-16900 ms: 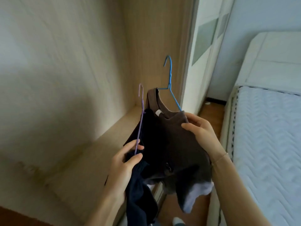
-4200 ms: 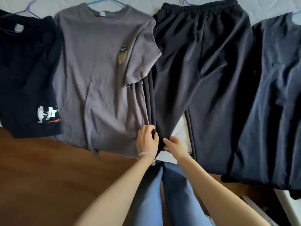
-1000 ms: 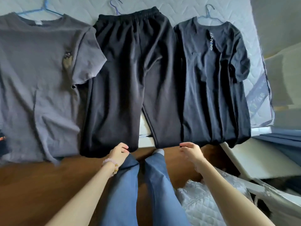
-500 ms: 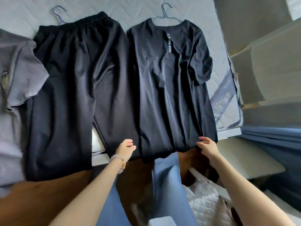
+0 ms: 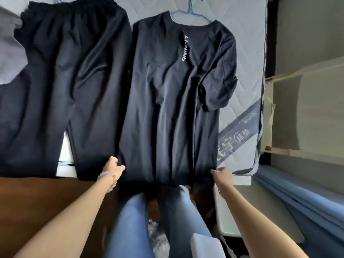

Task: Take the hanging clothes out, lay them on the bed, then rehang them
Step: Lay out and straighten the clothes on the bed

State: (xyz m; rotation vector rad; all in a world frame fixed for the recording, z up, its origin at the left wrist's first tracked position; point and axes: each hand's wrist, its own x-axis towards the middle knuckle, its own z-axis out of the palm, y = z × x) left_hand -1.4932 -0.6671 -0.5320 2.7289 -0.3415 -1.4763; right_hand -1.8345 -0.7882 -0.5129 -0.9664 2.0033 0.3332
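Observation:
A dark navy T-shirt (image 5: 173, 101) with white lettering lies flat on the quilted bed (image 5: 247, 75), still on its blue hanger (image 5: 191, 13). My left hand (image 5: 112, 166) pinches the shirt's lower left hem corner. My right hand (image 5: 222, 175) grips the lower right hem corner. Left of the shirt lie black trousers (image 5: 70, 86) with an elastic waist, their purple hanger barely showing at the top. A grey T-shirt (image 5: 9, 58) shows only its sleeve at the far left edge.
The bed's near edge runs just past my hands, with brown wooden floor (image 5: 37, 198) below it. My blue-jeaned legs (image 5: 134, 226) stand against the bed. Blue fabric (image 5: 297, 192) and pale furniture panels (image 5: 307, 112) fill the right side.
I have shifted right along the bed. Both hands left the trouser cuffs and now hold the navy T-shirt's hem corners, spread wider apart.

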